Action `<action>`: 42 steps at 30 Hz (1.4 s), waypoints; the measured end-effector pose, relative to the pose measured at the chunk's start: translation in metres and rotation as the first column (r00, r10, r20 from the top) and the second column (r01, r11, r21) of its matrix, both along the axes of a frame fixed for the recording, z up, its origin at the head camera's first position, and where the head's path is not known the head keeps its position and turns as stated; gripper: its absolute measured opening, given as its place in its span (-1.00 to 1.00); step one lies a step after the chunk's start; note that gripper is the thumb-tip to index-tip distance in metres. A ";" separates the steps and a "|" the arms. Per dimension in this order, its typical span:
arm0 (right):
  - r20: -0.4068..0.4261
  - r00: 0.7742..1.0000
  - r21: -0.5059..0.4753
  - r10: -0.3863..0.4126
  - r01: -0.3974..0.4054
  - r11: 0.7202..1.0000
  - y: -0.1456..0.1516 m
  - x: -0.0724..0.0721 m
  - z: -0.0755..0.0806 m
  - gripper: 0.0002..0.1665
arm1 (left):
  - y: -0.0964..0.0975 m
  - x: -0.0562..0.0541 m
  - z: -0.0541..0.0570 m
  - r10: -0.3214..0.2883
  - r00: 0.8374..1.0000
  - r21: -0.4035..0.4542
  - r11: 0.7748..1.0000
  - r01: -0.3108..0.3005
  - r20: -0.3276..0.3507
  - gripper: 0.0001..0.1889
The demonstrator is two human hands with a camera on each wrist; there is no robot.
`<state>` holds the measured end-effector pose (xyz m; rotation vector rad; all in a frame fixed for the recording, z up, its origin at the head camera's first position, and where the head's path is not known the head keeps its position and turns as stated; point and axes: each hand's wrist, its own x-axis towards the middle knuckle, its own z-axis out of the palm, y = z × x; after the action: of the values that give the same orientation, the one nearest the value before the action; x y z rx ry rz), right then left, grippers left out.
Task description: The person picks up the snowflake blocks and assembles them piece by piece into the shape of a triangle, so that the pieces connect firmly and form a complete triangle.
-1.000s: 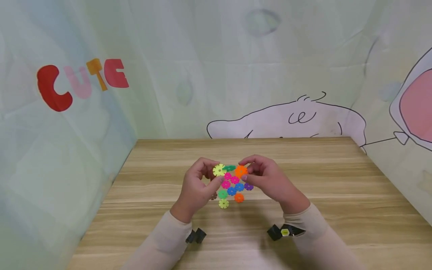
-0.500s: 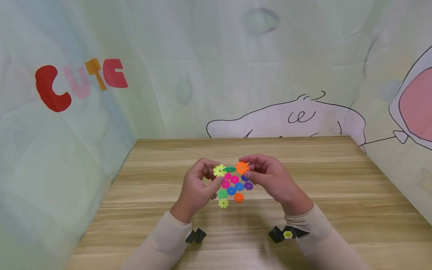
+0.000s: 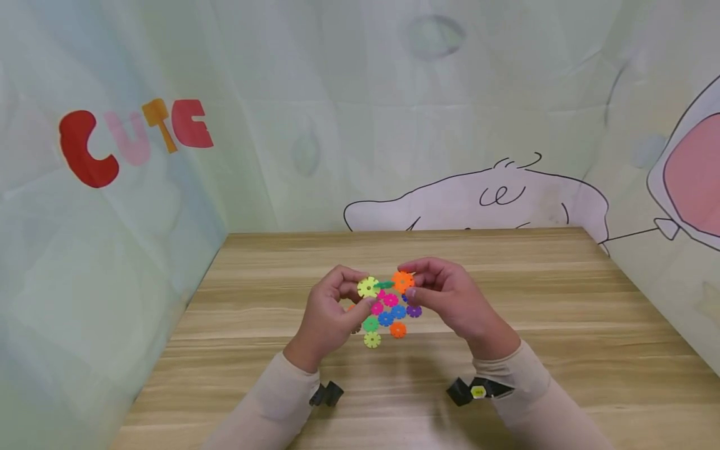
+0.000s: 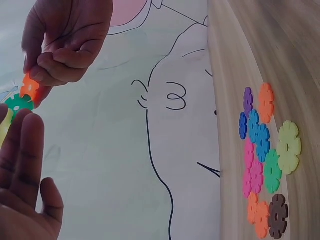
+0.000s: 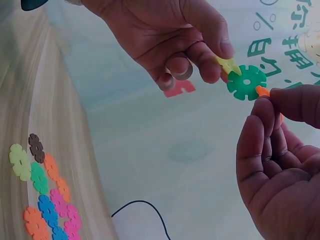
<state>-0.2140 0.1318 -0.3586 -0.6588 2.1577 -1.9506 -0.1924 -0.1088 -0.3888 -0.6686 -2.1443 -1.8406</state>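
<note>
In the head view, my left hand (image 3: 328,315) pinches a yellow notched snowflake disc (image 3: 368,287) between thumb and fingers. Opposite it, my right hand (image 3: 455,306) pinches an orange snowflake disc (image 3: 402,282). A green snowflake disc (image 5: 246,82) spans the two, its edge meeting the yellow one on one side and the orange one on the other. In the right wrist view it shows its flat face, while the yellow and orange discs appear nearly edge-on. All three are held up above the table, and fingers partly cover the outer two.
Several loose snowflake discs lie flat on the wooden table (image 3: 253,375) below the hands. Among them are a light-yellow disc (image 3: 372,339), an orange one (image 4: 266,102), a brown one (image 4: 278,216) and a purple one (image 3: 414,310). Printed cloth walls (image 3: 292,125) stand around the table.
The right hand has risen slightly with the orange disc, uncovering a dark-blue disc on the table. The left hand and yellow disc have shifted a little to the right.
</note>
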 end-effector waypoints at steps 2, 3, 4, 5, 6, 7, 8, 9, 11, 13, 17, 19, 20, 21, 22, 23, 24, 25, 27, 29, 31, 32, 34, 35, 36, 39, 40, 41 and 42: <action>-0.001 1.000 0.004 0.005 -0.005 1.000 -0.001 0.000 0.000 -0.58 | 0.000 -0.001 -0.001 -0.005 1.000 -0.003 1.000 0.005 -0.003 -0.68; -0.005 1.000 0.003 0.009 -0.009 1.000 -0.001 0.000 0.000 -0.59 | 0.000 -0.001 -0.001 -0.006 1.000 -0.007 1.000 0.006 -0.005 -0.68; -0.009 1.000 0.003 0.008 -0.008 1.000 -0.001 0.001 0.000 -0.59 | 0.000 -0.001 -0.002 -0.008 1.000 -0.009 1.000 0.008 -0.007 -0.68; -0.013 1.000 0.002 0.008 -0.008 1.000 -0.001 0.001 0.000 -0.59 | 0.000 -0.001 -0.002 -0.010 1.000 -0.013 1.000 0.010 -0.007 -0.68; -0.017 1.000 0.001 0.008 -0.008 1.000 -0.002 0.002 0.001 -0.60 | 0.000 -0.001 -0.003 -0.011 1.000 -0.018 1.000 0.011 -0.007 -0.68; -0.023 1.000 0.005 0.008 -0.008 1.000 -0.001 0.002 0.001 -0.60 | 0.000 -0.001 -0.003 -0.011 1.000 -0.024 1.000 0.011 -0.009 -0.68; -0.027 1.000 0.008 0.007 -0.007 1.000 -0.001 0.002 0.001 -0.60 | 0.000 0.000 -0.003 -0.010 1.000 -0.030 0.999 0.010 -0.010 -0.68; -0.031 0.999 0.012 0.006 -0.006 1.000 -0.001 0.002 0.001 -0.60 | 0.000 0.000 -0.003 -0.009 1.000 -0.037 0.999 0.008 -0.010 -0.68; -0.038 0.999 0.020 0.006 -0.005 1.000 -0.001 0.003 0.002 -0.61 | 0.000 0.000 -0.002 -0.007 1.000 -0.048 0.999 0.007 -0.012 -0.67; -0.046 0.999 0.031 0.002 -0.001 1.000 0.000 0.003 0.001 -0.61 | 0.001 0.000 -0.003 -0.005 1.000 -0.058 0.998 0.004 -0.021 -0.67; -0.054 0.999 0.041 -0.009 0.012 0.999 -0.001 0.003 0.001 -0.63 | 0.002 -0.001 -0.005 0.001 0.999 -0.069 0.998 -0.004 -0.041 -0.67; -0.054 0.998 0.040 -0.014 0.016 0.999 -0.001 0.003 0.001 -0.63 | 0.002 -0.002 -0.006 0.004 0.999 -0.068 0.998 -0.007 -0.051 -0.68; -0.053 0.998 0.037 -0.014 0.016 0.999 -0.002 0.003 0.001 -0.63 | 0.002 -0.002 -0.007 0.004 0.999 -0.066 0.998 -0.008 -0.051 -0.68; -0.052 0.999 0.035 -0.015 0.017 0.999 -0.002 0.003 0.001 -0.63 | 0.002 -0.003 -0.008 0.004 0.999 -0.065 0.998 -0.007 -0.052 -0.68; -0.053 0.998 0.034 -0.015 0.017 0.999 -0.002 0.003 0.001 -0.63 | 0.003 -0.003 -0.008 0.004 0.999 -0.063 0.998 -0.007 -0.052 -0.68; -0.053 0.999 0.035 -0.015 0.017 0.999 -0.002 0.004 0.002 -0.63 | 0.003 -0.003 -0.009 0.003 0.999 -0.062 0.998 -0.006 -0.050 -0.68; -0.054 0.998 0.037 -0.015 0.017 0.999 -0.002 0.003 0.001 -0.63 | 0.003 -0.003 -0.009 0.004 0.999 -0.063 0.998 -0.007 -0.048 -0.68; -0.053 0.998 0.040 -0.015 0.017 0.999 -0.002 0.003 0.001 -0.63 | 0.003 -0.003 -0.009 0.004 0.999 -0.063 0.998 -0.007 -0.046 -0.68; -0.052 0.999 0.047 -0.014 0.016 0.999 -0.002 0.002 0.001 -0.62 | 0.003 -0.003 -0.010 0.002 0.999 -0.062 0.998 -0.005 -0.039 -0.68; -0.051 0.999 0.055 -0.014 0.017 0.998 -0.001 0.002 0.001 -0.62 | 0.004 -0.002 -0.010 0.001 0.999 -0.059 0.998 -0.003 -0.037 -0.68; -0.054 0.998 0.060 -0.016 0.020 0.998 0.000 0.001 0.001 -0.62 | 0.005 -0.002 -0.010 0.000 0.999 -0.055 0.998 -0.003 -0.040 -0.68; -0.057 0.998 0.061 -0.019 0.022 0.998 -0.001 0.002 0.001 -0.62 | 0.005 -0.002 -0.010 0.002 0.999 -0.053 0.999 -0.004 -0.041 -0.68; -0.063 0.998 0.060 -0.028 0.031 0.998 -0.001 0.002 0.000 -0.62 | 0.006 -0.002 -0.010 0.007 0.999 -0.049 0.999 -0.010 -0.047 -0.68; -0.067 0.997 0.058 -0.033 0.037 0.998 -0.001 0.002 0.000 -0.63 | 0.006 -0.001 -0.011 0.012 0.999 -0.048 0.999 -0.014 -0.050 -0.68; -0.076 0.997 0.052 -0.034 0.038 0.998 -0.002 0.002 0.000 -0.63 | 0.006 -0.001 -0.011 0.018 0.998 -0.048 0.999 -0.020 -0.052 -0.68; -0.097 0.995 0.045 -0.039 0.043 0.998 -0.003 0.002 -0.002 -0.65 | 0.008 -0.001 -0.011 0.032 0.998 -0.047 0.998 -0.034 -0.059 -0.68; -0.103 0.994 0.042 -0.037 0.041 0.998 -0.004 0.001 -0.003 -0.65 | 0.008 -0.001 -0.011 0.034 0.998 -0.045 0.998 -0.037 -0.061 -0.68; -0.106 0.994 0.039 -0.035 0.039 0.998 -0.004 0.001 -0.003 -0.65 | 0.009 -0.001 -0.011 0.036 0.997 -0.045 0.998 -0.039 -0.062 -0.68; -0.108 0.994 0.038 -0.033 0.037 0.999 -0.004 0.001 -0.003 -0.65 | 0.009 -0.001 -0.011 0.036 0.997 -0.044 0.998 -0.039 -0.065 -0.68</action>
<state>-0.2132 0.1280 -0.3618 -0.7407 2.2800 -1.9250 -0.1930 -0.1001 -0.3998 -0.6836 -2.1486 -1.7320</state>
